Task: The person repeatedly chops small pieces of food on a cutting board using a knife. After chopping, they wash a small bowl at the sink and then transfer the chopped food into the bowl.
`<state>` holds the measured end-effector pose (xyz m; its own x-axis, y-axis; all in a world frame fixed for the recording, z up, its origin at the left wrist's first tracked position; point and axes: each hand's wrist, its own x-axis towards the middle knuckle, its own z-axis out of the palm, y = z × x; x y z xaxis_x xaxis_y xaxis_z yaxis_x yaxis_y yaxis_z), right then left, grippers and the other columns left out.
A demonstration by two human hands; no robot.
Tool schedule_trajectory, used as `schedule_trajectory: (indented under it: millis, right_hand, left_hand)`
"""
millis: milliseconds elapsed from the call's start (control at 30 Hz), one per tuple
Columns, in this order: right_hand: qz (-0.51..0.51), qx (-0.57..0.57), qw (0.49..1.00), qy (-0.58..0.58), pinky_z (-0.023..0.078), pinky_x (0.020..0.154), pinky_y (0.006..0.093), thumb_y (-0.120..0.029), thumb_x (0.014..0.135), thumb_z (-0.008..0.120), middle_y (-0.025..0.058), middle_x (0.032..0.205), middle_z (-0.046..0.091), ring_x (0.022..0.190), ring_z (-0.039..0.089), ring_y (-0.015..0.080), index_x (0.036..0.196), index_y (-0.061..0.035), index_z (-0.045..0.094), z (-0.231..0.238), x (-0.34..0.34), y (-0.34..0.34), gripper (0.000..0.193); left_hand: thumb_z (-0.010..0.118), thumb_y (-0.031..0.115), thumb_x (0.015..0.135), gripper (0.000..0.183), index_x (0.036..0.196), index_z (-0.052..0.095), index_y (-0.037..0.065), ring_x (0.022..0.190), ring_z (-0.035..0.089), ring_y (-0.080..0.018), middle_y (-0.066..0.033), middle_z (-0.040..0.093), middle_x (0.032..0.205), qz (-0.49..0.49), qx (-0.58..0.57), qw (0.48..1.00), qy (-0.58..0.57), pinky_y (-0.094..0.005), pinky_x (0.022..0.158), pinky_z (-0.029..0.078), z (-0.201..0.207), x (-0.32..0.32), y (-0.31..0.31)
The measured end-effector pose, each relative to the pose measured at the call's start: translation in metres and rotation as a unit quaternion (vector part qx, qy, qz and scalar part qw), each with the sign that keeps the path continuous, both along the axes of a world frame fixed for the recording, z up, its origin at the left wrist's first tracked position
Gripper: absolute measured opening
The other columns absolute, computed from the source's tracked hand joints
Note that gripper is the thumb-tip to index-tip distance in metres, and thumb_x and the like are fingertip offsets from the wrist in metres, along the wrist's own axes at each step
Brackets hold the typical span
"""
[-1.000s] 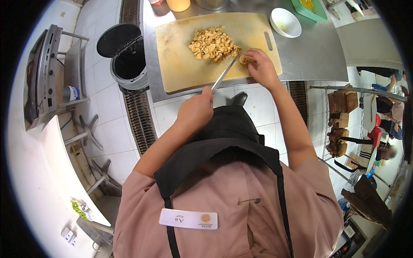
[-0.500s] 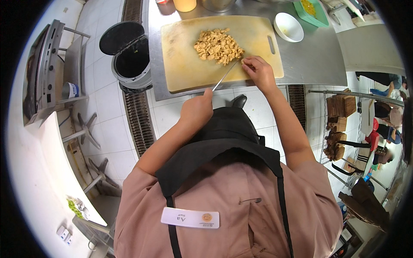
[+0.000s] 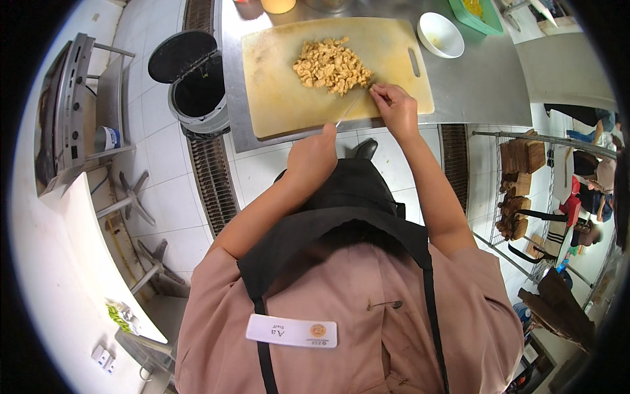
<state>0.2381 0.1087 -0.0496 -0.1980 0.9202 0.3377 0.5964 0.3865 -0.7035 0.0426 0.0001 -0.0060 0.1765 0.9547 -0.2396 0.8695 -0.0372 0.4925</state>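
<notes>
A pile of small tan-brown chopped food pieces (image 3: 331, 65) lies on the yellowed cutting board (image 3: 279, 108), left of my right hand. My left hand (image 3: 313, 157) is closed round the handle of a knife (image 3: 348, 111) at the board's near edge. Its thin blade points up and right over the board, the tip close to my right fingertips. My right hand (image 3: 396, 110) is closed in a pinch at the pile's right side. Whatever sits between those fingertips is too small to make out.
The board rests on a steel table (image 3: 476, 85). Right of it stand a white bowl (image 3: 441, 35) and a green tub (image 3: 482, 23) with yellow food. A yellow container (image 3: 278, 5) is at the far edge. An open-lidded bin (image 3: 199, 98) stands left; a wire rack (image 3: 499, 190) with wooden blocks is right.
My left hand has shifted slightly right, and the knife blade now stands at a steeper angle. The right hand stays by the pile, its pinch a little higher.
</notes>
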Motion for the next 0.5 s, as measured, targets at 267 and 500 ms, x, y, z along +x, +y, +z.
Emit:
schedule_trajectory:
  millis: [267, 500]
  right_hand:
    - [-0.009, -0.021, 1.000, 0.007, 0.054, 0.068, 0.0286, -0.009, 0.081, 0.071, 0.0127, 0.091, 0.070, 0.076, 0.067, 0.0211, 0.089, 0.0019, 0.070, -0.001, 0.003, 0.000, 0.014]
    - [-0.019, -0.034, 0.999, 0.019, 0.052, 0.072, 0.0321, -0.007, 0.080, 0.069, 0.0148, 0.092, 0.068, 0.079, 0.066, 0.0272, 0.089, 0.0015, 0.069, 0.001, 0.002, -0.003, 0.013]
  left_hand:
    - [0.047, 0.005, 0.082, 0.014, 0.094, 0.044, 0.000, 0.061, 0.063, -0.0406, -0.0223, 0.062, 0.063, -0.008, -0.021, 1.000, 0.007, -0.0516, 0.055, 0.049, 0.009, 0.000, -0.016]
    - [0.045, 0.007, 0.085, 0.011, 0.094, 0.044, 0.000, 0.062, 0.062, -0.0432, -0.0237, 0.061, 0.064, 0.007, -0.002, 1.000, -0.010, -0.0543, 0.057, 0.047, -0.001, 0.003, -0.001]
